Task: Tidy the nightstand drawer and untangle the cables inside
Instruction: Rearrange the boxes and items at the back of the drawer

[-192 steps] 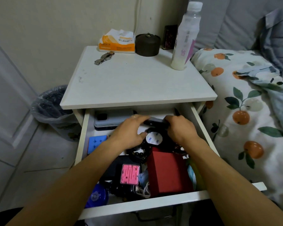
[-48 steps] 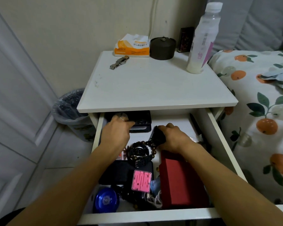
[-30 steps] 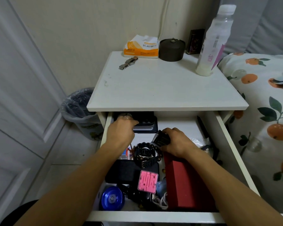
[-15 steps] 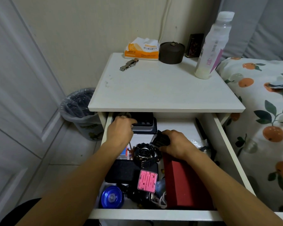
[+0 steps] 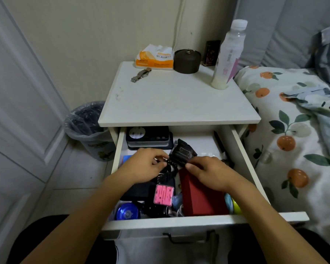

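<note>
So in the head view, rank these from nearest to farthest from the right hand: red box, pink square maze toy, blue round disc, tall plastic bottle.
1. Red box, directly under the right hand.
2. Pink square maze toy, drawer middle.
3. Blue round disc, drawer's front left corner.
4. Tall plastic bottle, far back on the nightstand top.

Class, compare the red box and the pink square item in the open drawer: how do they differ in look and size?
The red box is plain, dark red and much larger; the pink square item is small, bright pink, with a raised maze-like pattern. The red box lies toward the drawer's right, the pink square item left of it. Both lie inside the open drawer.
</note>
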A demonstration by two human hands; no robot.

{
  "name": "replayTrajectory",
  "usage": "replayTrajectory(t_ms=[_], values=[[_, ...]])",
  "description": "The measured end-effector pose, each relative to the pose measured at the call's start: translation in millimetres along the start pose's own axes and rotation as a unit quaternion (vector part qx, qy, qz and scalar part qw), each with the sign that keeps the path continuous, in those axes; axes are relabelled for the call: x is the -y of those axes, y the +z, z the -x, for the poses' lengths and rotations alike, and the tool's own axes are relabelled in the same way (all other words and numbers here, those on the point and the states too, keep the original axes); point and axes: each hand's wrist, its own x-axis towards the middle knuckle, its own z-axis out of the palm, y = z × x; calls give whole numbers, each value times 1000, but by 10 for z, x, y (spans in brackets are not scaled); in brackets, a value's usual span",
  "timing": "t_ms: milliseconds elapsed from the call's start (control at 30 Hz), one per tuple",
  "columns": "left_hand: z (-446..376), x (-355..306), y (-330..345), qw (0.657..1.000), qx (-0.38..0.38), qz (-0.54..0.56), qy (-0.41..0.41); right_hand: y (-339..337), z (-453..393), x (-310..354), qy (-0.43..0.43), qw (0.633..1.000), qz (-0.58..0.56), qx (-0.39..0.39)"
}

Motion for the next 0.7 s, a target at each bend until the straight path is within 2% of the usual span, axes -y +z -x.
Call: replayTrajectory(t_ms=[100,200,367,533,700], values=[[200,-104,31,993,113,-38,2,-6,176,3,47,994,-5,98],[320,-168,64,983,159,-89,19,-60,239,5,49,993,-1,112],[403,-127,60,985,144,-94,9,-22,272,42,37,996,1,83],[488,-53,-107,993,115,8,0,76,189,190,-38,998,19,52],[559,104,-243,994,24,-99,24,116,-61,325,-97,992,65,56]])
